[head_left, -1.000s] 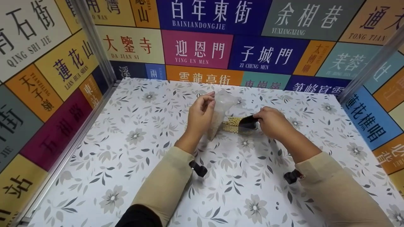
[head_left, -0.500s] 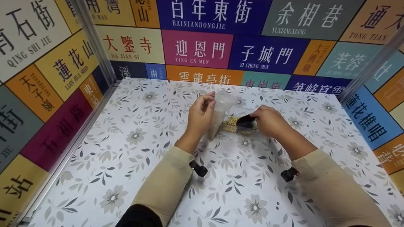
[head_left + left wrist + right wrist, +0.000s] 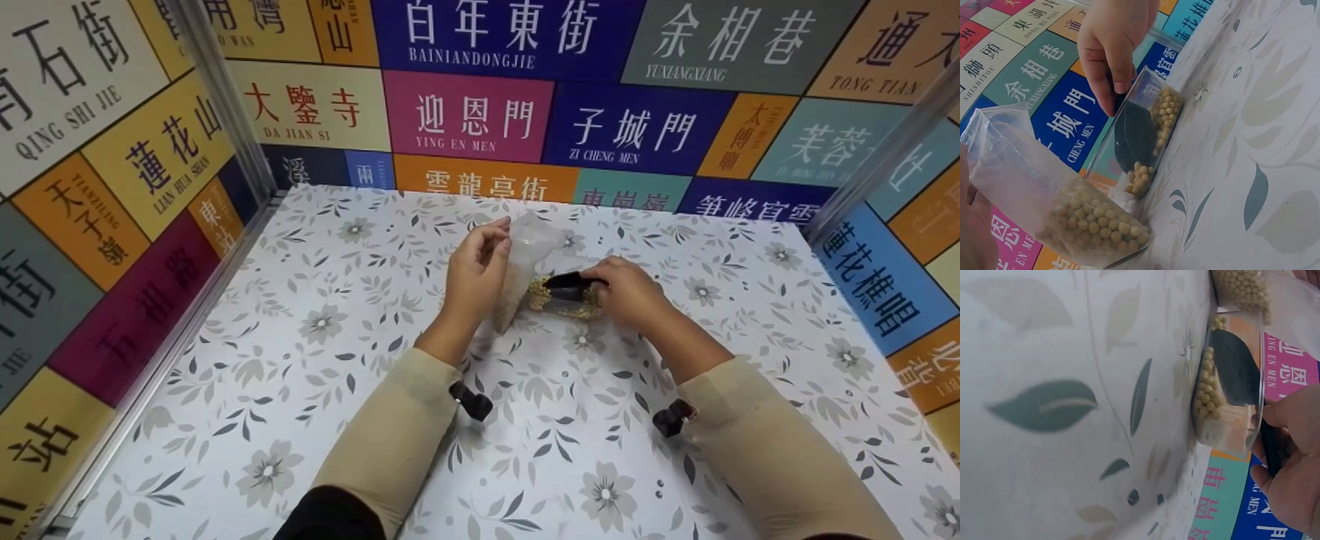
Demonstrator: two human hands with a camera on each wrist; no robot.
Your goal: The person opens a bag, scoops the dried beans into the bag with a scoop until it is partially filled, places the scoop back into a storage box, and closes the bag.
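My left hand (image 3: 478,270) holds a clear plastic bag (image 3: 534,238) upright by its side. Pale yellow soybeans (image 3: 1095,222) fill the lower part of that bag. Just to its right stands a clear rectangular box (image 3: 1224,439) with soybeans (image 3: 1167,109) inside. The right hand (image 3: 634,292) grips the handle of a black scoop (image 3: 568,286), fingers curled round it at the box's rim. The scoop's blade reaches down inside the box among the beans, its front toward the bag. In the left wrist view, beans lie on both sides of the blade.
A white tabletop (image 3: 375,420) with a grey flower and leaf print lies under everything. Panels with coloured street-name signs (image 3: 465,116) stand along the back and sides. Black wrist cameras are strapped to both beige sleeves (image 3: 394,427).
My right hand has moved left, pushing the scoop through the box toward the bag, and the beans have shifted round the blade. The left hand and the bag have stayed in place.
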